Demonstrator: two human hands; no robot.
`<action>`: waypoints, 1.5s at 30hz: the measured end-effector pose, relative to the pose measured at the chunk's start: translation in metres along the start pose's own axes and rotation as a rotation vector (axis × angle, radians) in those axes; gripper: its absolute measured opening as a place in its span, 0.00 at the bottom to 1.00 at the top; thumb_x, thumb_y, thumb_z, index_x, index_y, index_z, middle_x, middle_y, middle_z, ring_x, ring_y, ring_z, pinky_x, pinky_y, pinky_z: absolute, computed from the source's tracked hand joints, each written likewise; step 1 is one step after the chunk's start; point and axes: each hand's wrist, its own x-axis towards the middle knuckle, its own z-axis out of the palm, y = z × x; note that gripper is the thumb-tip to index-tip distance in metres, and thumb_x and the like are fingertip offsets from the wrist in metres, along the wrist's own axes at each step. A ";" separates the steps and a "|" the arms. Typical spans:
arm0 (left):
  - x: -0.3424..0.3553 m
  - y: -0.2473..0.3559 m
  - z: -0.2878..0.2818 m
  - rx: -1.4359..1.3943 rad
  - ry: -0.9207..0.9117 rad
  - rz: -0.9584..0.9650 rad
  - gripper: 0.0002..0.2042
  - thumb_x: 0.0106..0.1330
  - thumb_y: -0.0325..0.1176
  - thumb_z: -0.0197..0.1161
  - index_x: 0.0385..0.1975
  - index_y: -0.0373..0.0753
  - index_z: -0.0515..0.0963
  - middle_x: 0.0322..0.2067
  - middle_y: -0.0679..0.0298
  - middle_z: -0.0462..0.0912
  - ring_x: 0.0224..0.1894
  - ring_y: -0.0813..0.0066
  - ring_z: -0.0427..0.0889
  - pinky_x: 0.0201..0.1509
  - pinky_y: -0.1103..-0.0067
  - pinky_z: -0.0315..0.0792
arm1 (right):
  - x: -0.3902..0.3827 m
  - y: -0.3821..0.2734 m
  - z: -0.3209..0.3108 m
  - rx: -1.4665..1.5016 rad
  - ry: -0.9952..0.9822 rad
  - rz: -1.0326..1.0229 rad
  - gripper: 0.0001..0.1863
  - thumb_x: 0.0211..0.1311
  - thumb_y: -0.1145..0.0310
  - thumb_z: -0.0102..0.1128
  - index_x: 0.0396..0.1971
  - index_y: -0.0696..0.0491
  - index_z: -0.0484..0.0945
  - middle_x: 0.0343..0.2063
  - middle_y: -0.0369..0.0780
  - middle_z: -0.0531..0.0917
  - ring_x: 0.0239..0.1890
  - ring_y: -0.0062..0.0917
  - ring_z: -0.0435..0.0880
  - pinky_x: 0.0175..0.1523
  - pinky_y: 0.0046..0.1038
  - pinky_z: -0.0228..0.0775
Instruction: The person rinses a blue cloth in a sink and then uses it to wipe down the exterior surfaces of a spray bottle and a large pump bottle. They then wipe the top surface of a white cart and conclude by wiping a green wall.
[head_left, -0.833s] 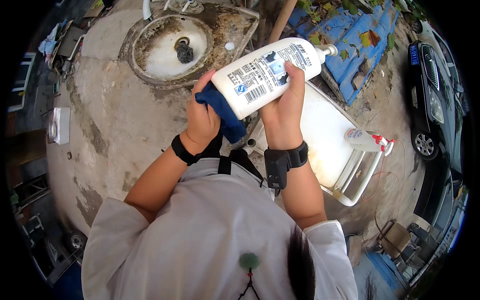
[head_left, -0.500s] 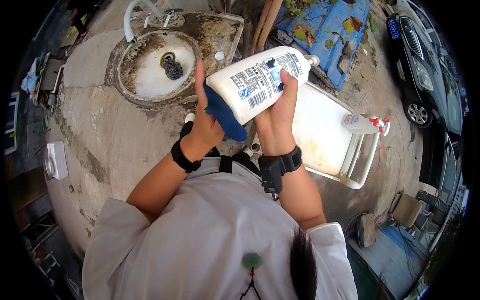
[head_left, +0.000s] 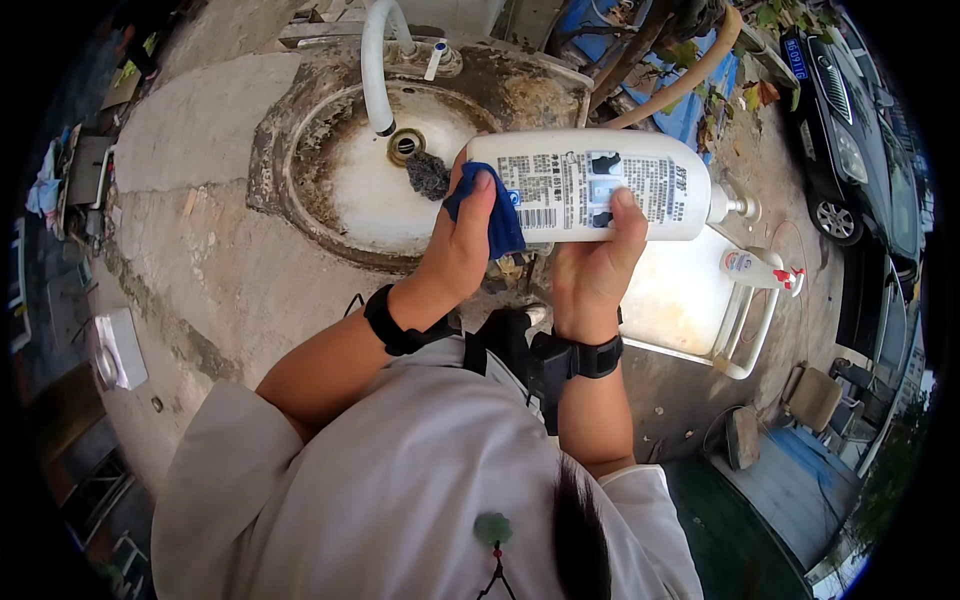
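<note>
A large white pump bottle (head_left: 545,170) lies sideways in my grip, its pump head pointing right and its printed label facing up. My right hand (head_left: 597,260) is closed around the bottle from below, with the thumb on the label. At the bottle's base, my left hand (head_left: 455,240) presses a dark blue cloth (head_left: 505,225) against the surface, thumb on top; its other fingers are hidden behind the bottle. Just left of the cloth, a dark grey scouring pad (head_left: 428,176) lies in the stained white sink basin (head_left: 365,205) near the drain.
A white curved faucet (head_left: 378,70) stands over the sink. To the right are a white-topped cart (head_left: 670,305) with a metal handle and a spray bottle (head_left: 755,268) with a red trigger. Farther off sits a dark car (head_left: 845,130). A white box (head_left: 120,348) rests on the ground at left.
The bottle has turned from tilted to nearly level. My left hand, flat with its thumb raised before, now closes over the cloth at the base. The sink appears farther right in view.
</note>
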 end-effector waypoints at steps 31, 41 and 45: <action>0.003 0.024 -0.196 -0.009 0.235 -0.331 0.20 0.66 0.37 0.48 0.58 0.42 0.67 0.45 0.68 0.72 0.47 0.79 0.71 0.55 0.81 0.63 | 0.064 0.233 -0.064 -0.047 0.179 0.620 0.25 0.55 0.73 0.63 0.53 0.52 0.65 0.47 0.41 0.74 0.49 0.35 0.75 0.53 0.44 0.71; 0.028 0.027 -0.211 0.186 0.042 -0.326 0.31 0.51 0.16 0.43 0.59 0.43 0.64 0.43 0.64 0.72 0.44 0.77 0.72 0.50 0.84 0.66 | 0.033 0.185 -0.005 -0.443 0.234 0.743 0.23 0.57 0.68 0.59 0.52 0.56 0.67 0.44 0.46 0.74 0.51 0.35 0.73 0.56 0.38 0.64; 0.043 0.057 -0.196 -0.237 -0.065 -0.473 0.37 0.42 0.14 0.41 0.61 0.40 0.62 0.45 0.63 0.72 0.46 0.75 0.73 0.53 0.82 0.67 | 0.098 0.174 0.021 -0.856 -0.154 0.059 0.20 0.57 0.70 0.58 0.49 0.60 0.69 0.44 0.44 0.76 0.44 0.28 0.77 0.48 0.28 0.71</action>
